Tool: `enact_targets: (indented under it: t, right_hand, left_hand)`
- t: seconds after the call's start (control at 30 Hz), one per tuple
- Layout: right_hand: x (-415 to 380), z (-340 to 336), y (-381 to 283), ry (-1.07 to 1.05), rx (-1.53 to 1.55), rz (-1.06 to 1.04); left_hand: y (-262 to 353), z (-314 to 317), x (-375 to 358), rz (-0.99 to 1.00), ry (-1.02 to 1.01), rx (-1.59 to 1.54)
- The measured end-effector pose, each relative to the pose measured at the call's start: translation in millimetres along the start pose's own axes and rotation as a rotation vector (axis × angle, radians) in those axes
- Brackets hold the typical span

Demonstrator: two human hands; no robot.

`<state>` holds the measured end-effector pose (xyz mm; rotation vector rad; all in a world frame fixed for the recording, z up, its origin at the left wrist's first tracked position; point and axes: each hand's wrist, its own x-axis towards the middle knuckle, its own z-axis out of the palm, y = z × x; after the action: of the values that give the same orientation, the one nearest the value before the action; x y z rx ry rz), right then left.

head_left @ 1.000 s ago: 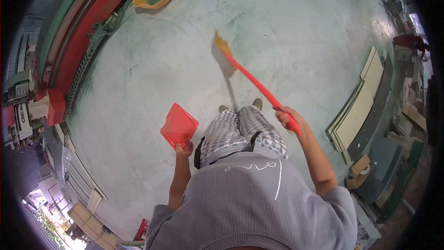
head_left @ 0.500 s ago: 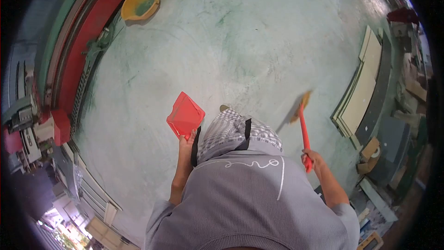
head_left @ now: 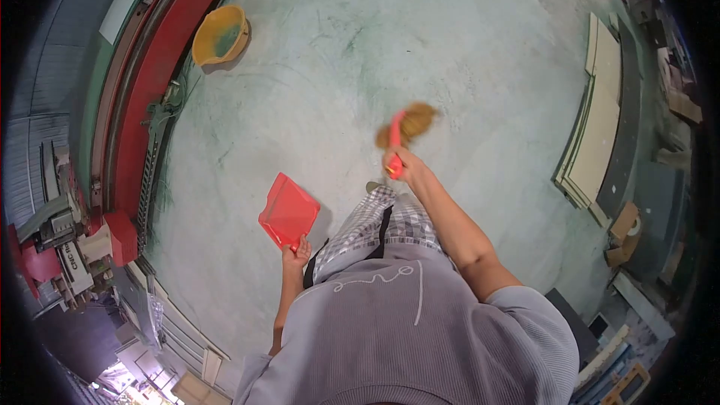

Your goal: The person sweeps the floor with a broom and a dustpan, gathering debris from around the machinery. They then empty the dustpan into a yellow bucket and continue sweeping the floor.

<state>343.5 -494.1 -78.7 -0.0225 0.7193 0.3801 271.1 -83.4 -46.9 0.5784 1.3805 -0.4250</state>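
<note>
In my left hand [head_left: 298, 252] is a red dustpan [head_left: 291, 210], gripped by its short handle and pointing forward on my left side. Nothing shows lying in the pan. My right hand [head_left: 401, 163] is wrapped round the red handle of a hand brush [head_left: 409, 126], held out in front of my legs. Its yellow-brown bristles are smeared by motion over the pale green floor [head_left: 315, 105]. The brush is to the right of the dustpan and farther forward, apart from it.
A yellow basin [head_left: 220, 36] stands at the far left beside a long red machine base [head_left: 139, 105]. Cream panels [head_left: 596, 112] lie stacked along the right. An opened cardboard box [head_left: 624, 234] is near them. Machine parts [head_left: 71, 247] crowd the left edge.
My right hand has swung the brush from my right side leftward and forward, in front of me. The dustpan stays in my left hand, slightly lower in view. The camera view has shifted a little.
</note>
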Motion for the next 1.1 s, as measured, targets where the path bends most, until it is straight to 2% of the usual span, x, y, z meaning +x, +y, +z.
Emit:
enact_targets:
  t: [0.07, 0.13, 0.23, 0.3, 0.37, 0.5, 0.57, 0.63, 0.7, 0.87, 0.9, 0.93, 0.97, 1.03, 1.1]
  right_hand:
    - [15, 43, -27, -0.066, -0.253, -0.054]
    - [50, 59, -62, -0.111, 0.136, 0.202]
    - [41, 98, -90, -0.111, 0.217, 0.249]
    - [14, 96, -100, -0.137, -0.092, 0.124]
    - [-33, 87, -103, -0.123, -0.192, 0.005]
    - [-146, 58, -102, 0.162, -0.469, -0.198]
    - [-191, 41, -105, 0.230, -0.443, -0.197]
    - [-217, 24, -114, 0.414, -0.289, -0.262]
    - [-231, 17, -126, 0.626, -0.255, -0.439]
    - [-255, -85, -270, 0.548, 0.008, -0.315]
    - [-254, -91, -295, 0.646, 0.024, -0.353]
    - [-249, -98, -316, 0.645, 0.035, -0.344]
    - [-241, -100, -339, 0.692, -0.030, -0.338]
    - [-214, -107, -375, 0.757, -0.121, -0.359]
    - [-156, -105, -385, 0.767, -0.155, -0.365]
  left_hand:
    - [2, -7, 2, -0.014, -0.001, -0.015]
    - [-2, -19, 0, 0.003, -0.003, -0.035]
    - [-8, -18, -13, 0.067, 0.011, -0.067]
    - [-17, -12, -23, 0.074, 0.048, -0.130]
    - [-23, -17, -24, 0.073, 0.005, -0.138]
    - [-33, -35, -5, -0.018, 0.000, -0.234]
    - [-37, -35, -7, -0.034, 0.023, -0.270]
    - [-41, -33, -5, -0.068, -0.027, -0.345]
    - [-34, -31, 14, -0.093, -0.048, -0.304]
    - [-56, 33, 43, -0.099, -0.083, -0.258]
    - [-62, 42, 43, -0.077, -0.080, -0.258]
    - [-68, 54, 43, -0.053, -0.082, -0.260]
    - [-80, 84, 28, -0.043, -0.083, -0.252]
    - [-108, 162, -34, 0.095, 0.083, -0.233]
    - [-111, 208, -49, 0.116, 0.101, -0.200]
